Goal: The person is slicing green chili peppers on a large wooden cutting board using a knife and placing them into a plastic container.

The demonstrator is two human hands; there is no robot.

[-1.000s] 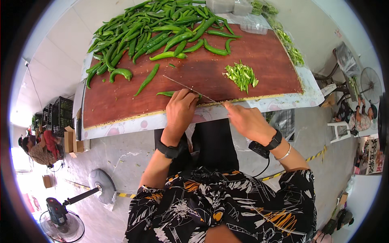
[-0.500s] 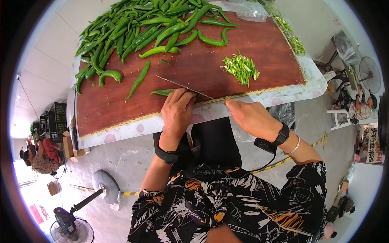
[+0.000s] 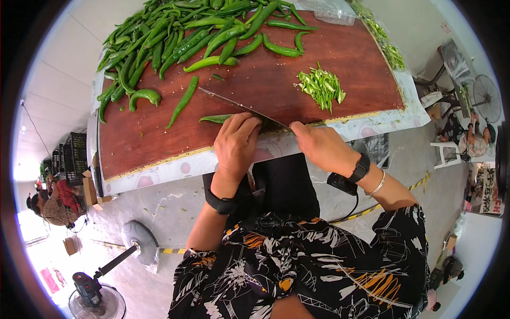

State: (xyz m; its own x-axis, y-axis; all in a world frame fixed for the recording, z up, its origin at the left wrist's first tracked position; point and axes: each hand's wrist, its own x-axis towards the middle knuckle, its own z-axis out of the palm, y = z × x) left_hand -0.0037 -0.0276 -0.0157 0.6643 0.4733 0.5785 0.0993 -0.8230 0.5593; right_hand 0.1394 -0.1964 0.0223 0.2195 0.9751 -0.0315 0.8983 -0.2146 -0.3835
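My left hand (image 3: 235,142) presses a green chili pepper (image 3: 214,118) down near the front edge of the red-brown board (image 3: 249,80). The pepper's pointed end sticks out to the left of the curled fingers; its other end is hidden by the hand. In my right hand (image 3: 325,150), closed round the handle, is a knife (image 3: 229,101). Its long blade slants to the far left, right beside my left fingertips. Whether the edge touches the pepper I cannot tell. A small heap of sliced green pepper (image 3: 322,88) lies to the right on the board.
A large pile of whole green peppers (image 3: 175,37) covers the far left of the board. One loose pepper (image 3: 183,102) lies nearer. A clear plastic box (image 3: 333,16) stands at the far right. A floor fan (image 3: 90,292) is at lower left, a white stool (image 3: 445,154) at right. Other people sit farther off.
The knife's tip has swung slightly away from me and the blade shows more of its flat side. My right hand has shifted slightly left. My left hand keeps its hold on the pepper.
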